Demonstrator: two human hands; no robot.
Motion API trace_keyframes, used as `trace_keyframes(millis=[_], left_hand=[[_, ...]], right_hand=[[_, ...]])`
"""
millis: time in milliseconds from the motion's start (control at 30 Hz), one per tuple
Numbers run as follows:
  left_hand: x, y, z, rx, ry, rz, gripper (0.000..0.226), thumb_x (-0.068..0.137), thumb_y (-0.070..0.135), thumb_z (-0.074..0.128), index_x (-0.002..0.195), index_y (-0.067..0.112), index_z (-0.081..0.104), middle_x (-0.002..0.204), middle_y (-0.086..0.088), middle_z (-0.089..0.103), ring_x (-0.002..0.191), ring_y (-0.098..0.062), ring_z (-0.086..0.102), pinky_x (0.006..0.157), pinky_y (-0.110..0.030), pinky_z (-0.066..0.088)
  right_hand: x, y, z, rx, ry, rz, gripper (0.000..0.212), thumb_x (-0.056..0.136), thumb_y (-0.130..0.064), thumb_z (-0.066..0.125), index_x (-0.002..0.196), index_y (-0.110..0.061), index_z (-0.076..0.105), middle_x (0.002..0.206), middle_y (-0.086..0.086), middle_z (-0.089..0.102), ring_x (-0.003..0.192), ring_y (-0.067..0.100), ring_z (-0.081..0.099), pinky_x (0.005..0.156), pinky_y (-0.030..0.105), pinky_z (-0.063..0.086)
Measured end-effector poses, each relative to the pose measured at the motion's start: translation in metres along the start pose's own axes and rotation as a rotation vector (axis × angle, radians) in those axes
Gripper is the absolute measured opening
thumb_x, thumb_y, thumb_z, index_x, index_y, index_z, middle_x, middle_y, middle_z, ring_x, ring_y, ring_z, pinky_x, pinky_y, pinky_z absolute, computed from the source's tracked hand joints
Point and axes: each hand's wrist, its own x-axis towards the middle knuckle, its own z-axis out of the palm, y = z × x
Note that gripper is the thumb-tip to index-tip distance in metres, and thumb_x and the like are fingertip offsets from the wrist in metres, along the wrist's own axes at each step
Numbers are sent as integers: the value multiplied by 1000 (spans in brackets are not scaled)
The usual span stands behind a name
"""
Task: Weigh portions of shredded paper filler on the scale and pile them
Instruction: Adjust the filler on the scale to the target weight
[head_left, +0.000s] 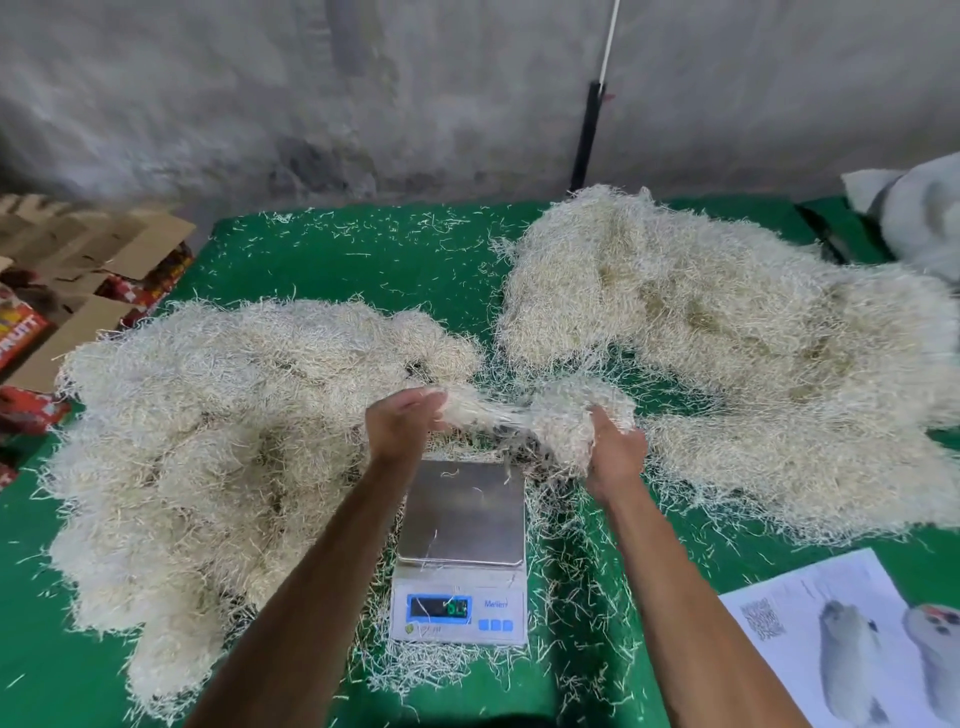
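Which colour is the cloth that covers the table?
Green table cloth, shown best in the head view.

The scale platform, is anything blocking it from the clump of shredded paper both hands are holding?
Nothing visible does. The clump of shredded paper, held by the left hand and right hand, is just beyond the scale platform, which carries only a few stray strands.
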Motion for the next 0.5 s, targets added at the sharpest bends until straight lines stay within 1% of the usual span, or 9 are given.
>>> trace_keyframes(millis=[67,133,167,200,233,300,367,400,500], left_hand=[[0,-2,8,36,-44,-21,14,83,12,80,74,20,73,62,-7,72,57,-21,72,56,-32,58],[1,-8,12,83,-84,-34,9,83,14,80,80,20,74,60,-2,71,55,-14,70,51,-26,57],[6,-10,7,78,-72,-46,3,85,14,78,84,12,76,62,-2,72,56,-13,70,50,-26,56],[14,-13,-2,68,-24,-67,9,86,13,77,90,5,75,68,-5,73,60,-15,71,52,-25,56],[25,-15,-15,52,44,-97,18,86,13,77,99,0,74,78,-10,75,67,-19,73,53,-24,57],[43,-16,-34,56,141,-146,32,85,13,78,112,-3,69,93,-17,74,74,-24,73,50,-18,55],[53,-15,-29,110,111,-126,33,85,13,78,113,-2,69,97,-19,73,71,-19,71,48,-12,50],[57,-15,-21,126,84,-113,33,86,13,78,113,-3,69,99,-21,73,67,-16,68,46,-11,49],[65,-7,11,65,87,-167,37,89,9,74,124,1,64,107,-22,71,62,-14,64,41,-14,47]], right_hand=[[5,-4,-1,-43,-1,-29,101,94,-30,75,164,-10,4,164,20,28,150,37,32,124,58,23],[8,-8,-9,-137,15,-19,90,96,-30,74,159,-1,18,150,20,48,137,34,51,113,56,45],[11,-16,-17,-177,34,-23,79,96,-30,73,151,5,29,122,15,66,110,26,68,92,45,61],[16,-24,-30,-193,46,-21,66,96,-31,72,140,4,38,90,6,65,78,17,66,65,30,60],[24,-31,-43,-184,74,-33,64,96,-31,72,145,-7,39,76,-2,51,62,12,51,53,21,49],[36,-40,-69,-206,137,-40,74,97,-30,71,156,-12,30,74,-3,39,56,11,40,52,23,38],[39,-47,-77,-211,176,-31,45,98,-31,70,134,-17,47,70,0,39,43,9,46,48,20,41],[40,-47,-77,-195,178,-23,43,98,-32,70,131,-15,48,68,1,40,42,7,47,49,20,43],[43,-46,-80,-191,154,-66,87,98,-32,70,161,-3,17,87,2,52,74,16,56,73,29,49]])
